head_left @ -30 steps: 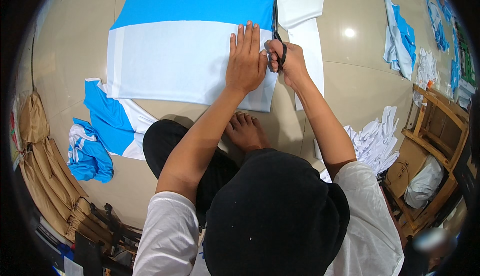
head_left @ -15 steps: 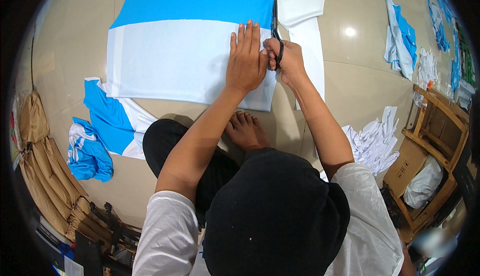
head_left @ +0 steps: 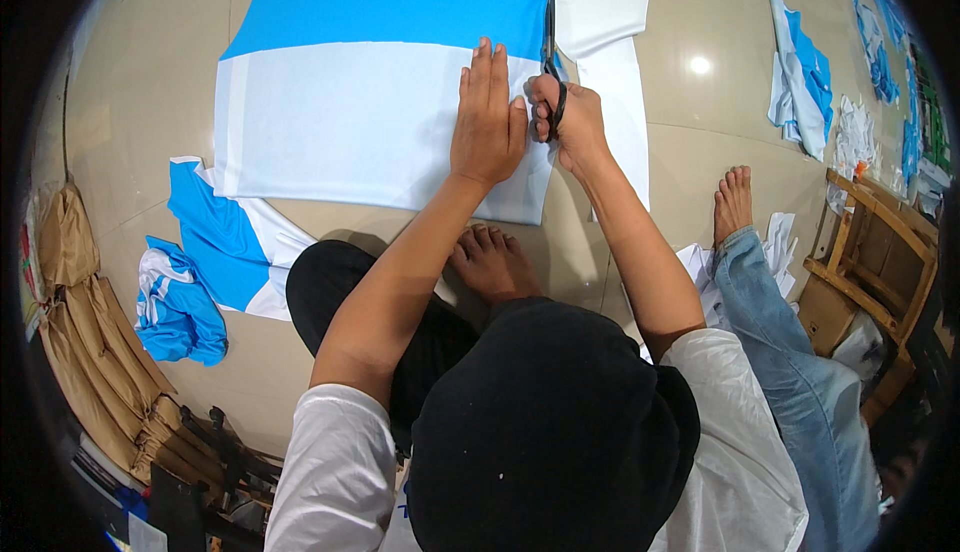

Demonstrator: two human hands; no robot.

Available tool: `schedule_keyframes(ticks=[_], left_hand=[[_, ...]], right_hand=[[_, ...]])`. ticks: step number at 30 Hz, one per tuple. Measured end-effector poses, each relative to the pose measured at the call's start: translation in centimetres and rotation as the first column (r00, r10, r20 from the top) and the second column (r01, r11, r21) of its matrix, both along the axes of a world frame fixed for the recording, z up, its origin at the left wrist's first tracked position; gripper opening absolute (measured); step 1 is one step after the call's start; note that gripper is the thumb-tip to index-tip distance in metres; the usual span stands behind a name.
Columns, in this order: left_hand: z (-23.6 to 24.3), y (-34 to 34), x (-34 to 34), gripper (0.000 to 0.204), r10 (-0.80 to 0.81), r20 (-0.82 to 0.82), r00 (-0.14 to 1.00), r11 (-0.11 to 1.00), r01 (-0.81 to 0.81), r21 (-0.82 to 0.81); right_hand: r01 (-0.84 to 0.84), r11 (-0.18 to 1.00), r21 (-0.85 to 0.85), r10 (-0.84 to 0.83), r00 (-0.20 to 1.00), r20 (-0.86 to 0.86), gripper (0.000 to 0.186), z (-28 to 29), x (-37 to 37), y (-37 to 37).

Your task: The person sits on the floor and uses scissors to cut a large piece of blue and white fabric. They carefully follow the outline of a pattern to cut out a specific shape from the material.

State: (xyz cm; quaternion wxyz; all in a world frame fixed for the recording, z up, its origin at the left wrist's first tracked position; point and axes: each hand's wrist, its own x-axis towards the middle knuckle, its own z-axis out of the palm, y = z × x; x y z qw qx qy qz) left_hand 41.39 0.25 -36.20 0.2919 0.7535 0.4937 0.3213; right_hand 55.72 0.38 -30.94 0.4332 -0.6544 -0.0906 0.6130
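Observation:
A large blue and white piece of fabric (head_left: pixel 340 122) lies spread over the tiled floor in front of me. My left hand (head_left: pixel 488 127) rests flat on its white part near the right edge, fingers stretched forward. Just to the right, my right hand (head_left: pixel 568 117) grips black-handled scissors (head_left: pixel 549 42), whose blades point away from me along the fabric's right edge. Whether the blades are parted is hard to make out. Beyond that edge lies a white strip of fabric (head_left: pixel 618 92).
Blue and white cloth (head_left: pixel 225 237) and a crumpled bundle (head_left: pixel 180 302) lie at left. Another person's leg in jeans (head_left: pixel 790 362) stands at right, over white scraps (head_left: pixel 780 242). Behind it is a wooden frame (head_left: pixel 870 297). Brown covered material (head_left: pixel 95 342) lines the left.
Another person's bare foot and jeans-clad leg have come in at the right, covering part of the scraps and box. My left hand has shifted slightly and its fingers drawn closer; the scissors stay nearly in place.

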Motion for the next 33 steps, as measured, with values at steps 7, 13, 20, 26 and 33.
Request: schedule_keyframes(ticks=[7, 13, 20, 26, 33], left_hand=[[0.1, 0.0, -0.1, 0.067, -0.003, 0.027, 1.0, 1.0, 0.004, -0.018], [0.1, 0.1, -0.3, 0.067, -0.006, 0.035, 0.999, 1.0, 0.007, -0.025], [-0.1, 0.1, -0.4, 0.067, -0.022, 0.058, 0.998, 0.999, 0.024, -0.032], [-0.1, 0.1, -0.3, 0.068, -0.019, 0.053, 0.998, 0.999, 0.021, -0.035], [-0.2, 0.1, -0.4, 0.067, -0.018, 0.053, 0.998, 0.999, 0.02, -0.025]], right_hand=[[0.007, 1.0, -0.005, -0.007, 1.0, -0.003, 0.024, -0.2, -0.2, 1.1], [0.014, 1.0, 0.013, -0.014, 1.0, -0.005, 0.023, -0.5, -0.6, 1.4], [0.039, 0.999, 0.007, -0.039, 0.999, 0.012, 0.023, -0.8, -0.9, 1.4], [0.036, 0.999, 0.039, -0.036, 0.999, -0.001, 0.024, -1.4, -0.9, 1.3], [0.029, 0.999, 0.04, -0.029, 1.0, 0.009, 0.025, -1.6, -0.9, 1.2]])
